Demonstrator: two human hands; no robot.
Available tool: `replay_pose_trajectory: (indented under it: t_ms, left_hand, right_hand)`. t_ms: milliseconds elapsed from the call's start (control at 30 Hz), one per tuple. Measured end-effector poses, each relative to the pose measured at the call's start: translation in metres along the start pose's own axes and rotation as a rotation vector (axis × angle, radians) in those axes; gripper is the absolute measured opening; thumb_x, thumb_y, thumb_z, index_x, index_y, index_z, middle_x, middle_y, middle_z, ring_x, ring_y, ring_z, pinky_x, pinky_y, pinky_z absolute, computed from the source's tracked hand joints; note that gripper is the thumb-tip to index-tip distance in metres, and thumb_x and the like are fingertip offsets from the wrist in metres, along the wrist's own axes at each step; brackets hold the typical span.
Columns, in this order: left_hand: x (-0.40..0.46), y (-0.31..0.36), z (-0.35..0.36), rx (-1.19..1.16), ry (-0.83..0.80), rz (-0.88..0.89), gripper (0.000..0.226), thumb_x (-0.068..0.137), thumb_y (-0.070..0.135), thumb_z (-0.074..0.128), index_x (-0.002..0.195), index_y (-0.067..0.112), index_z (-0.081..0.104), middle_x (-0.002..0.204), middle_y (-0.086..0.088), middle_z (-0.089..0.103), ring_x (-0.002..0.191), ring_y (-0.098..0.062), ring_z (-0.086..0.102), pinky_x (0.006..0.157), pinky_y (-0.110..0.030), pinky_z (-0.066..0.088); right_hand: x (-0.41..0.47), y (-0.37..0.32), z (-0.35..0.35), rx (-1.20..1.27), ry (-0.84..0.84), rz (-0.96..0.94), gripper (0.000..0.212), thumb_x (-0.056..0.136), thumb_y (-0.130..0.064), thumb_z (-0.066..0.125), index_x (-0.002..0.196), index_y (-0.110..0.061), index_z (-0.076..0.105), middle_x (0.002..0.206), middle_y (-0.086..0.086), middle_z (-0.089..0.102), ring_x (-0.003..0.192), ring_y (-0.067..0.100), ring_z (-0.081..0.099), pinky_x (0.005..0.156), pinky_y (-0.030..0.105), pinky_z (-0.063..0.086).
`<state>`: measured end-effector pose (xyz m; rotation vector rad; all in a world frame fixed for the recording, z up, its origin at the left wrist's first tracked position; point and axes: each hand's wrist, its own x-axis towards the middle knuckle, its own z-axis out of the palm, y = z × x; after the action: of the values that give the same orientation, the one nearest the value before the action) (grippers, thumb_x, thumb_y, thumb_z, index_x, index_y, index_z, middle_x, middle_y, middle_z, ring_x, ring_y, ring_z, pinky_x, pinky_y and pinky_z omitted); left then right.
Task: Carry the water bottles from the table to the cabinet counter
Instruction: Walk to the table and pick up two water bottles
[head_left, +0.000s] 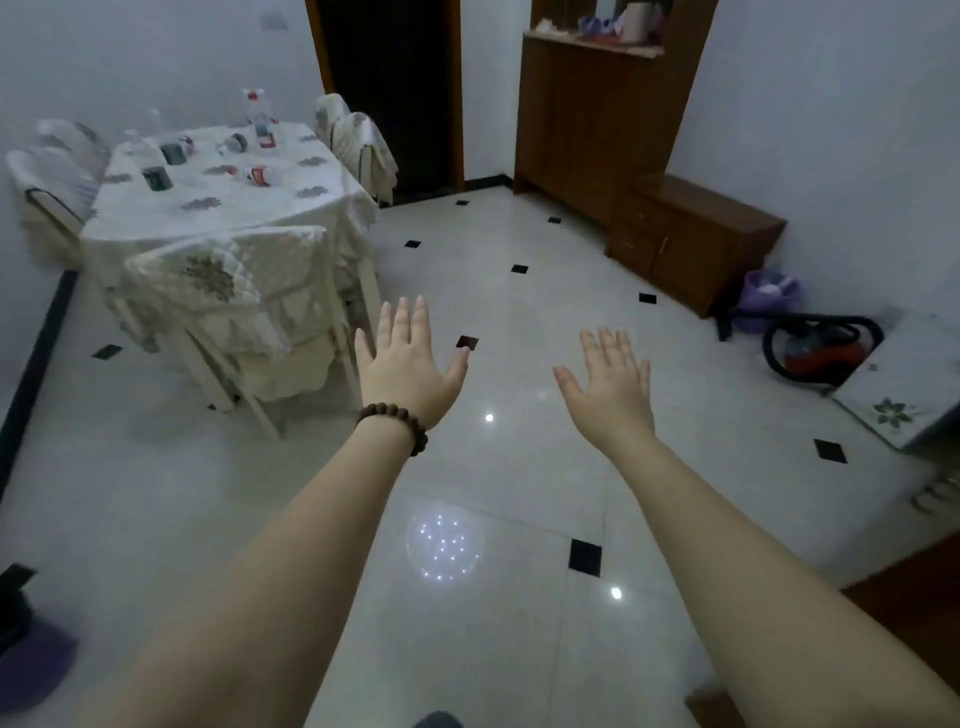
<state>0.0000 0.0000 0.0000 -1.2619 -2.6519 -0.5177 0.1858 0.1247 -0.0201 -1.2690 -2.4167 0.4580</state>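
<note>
While both hands hang flat and empty over the floor, the bottles wait on the table.
The left hand (410, 358) and right hand (613, 379) spread straight fingers, gripping nothing. Water bottles (260, 174) stand and lie on the table (218, 208), with the cabinet counter (592, 44) well right of it. She should approach the table's open side, taking upright bottles first.

hands: left hand (404, 358) and right hand (613, 382) spread flat, empty
bottles: water bottles (258, 174) on table (218, 208)
cabinet counter (592, 47): far wall
</note>
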Motion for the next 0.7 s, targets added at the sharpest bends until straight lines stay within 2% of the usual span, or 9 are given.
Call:
replay_pose_trajectory:
  t_ms: [333,700]
  left_hand:
    - [0.101,-0.022,0.074,0.046,-0.022,-0.067,0.076,0.091,0.06,0.027,0.153,0.02,0.007,0.16,0.0,0.008,0.147,-0.016,-0.001,0.117,-0.048,-0.001]
    - [0.334,-0.07,0.137,0.053,-0.048,-0.165,0.078,0.091,0.06,0.029,0.153,0.018,0.006,0.16,-0.001,0.008,0.147,-0.018,-0.001,0.117,-0.05,0.0]
  right_hand:
    - [0.117,0.017,0.067,-0.048,-0.074,-0.016,0.064,0.098,-0.05,0.031,0.152,-0.021,0.015,0.162,0.002,0.006,0.148,0.016,-0.005,0.12,0.044,-0.005]
    - [0.379,-0.028,0.126,-0.069,-0.15,-0.07,0.064,0.098,-0.05,0.03,0.152,-0.02,0.013,0.162,0.001,0.004,0.148,0.016,-0.006,0.12,0.044,-0.005]
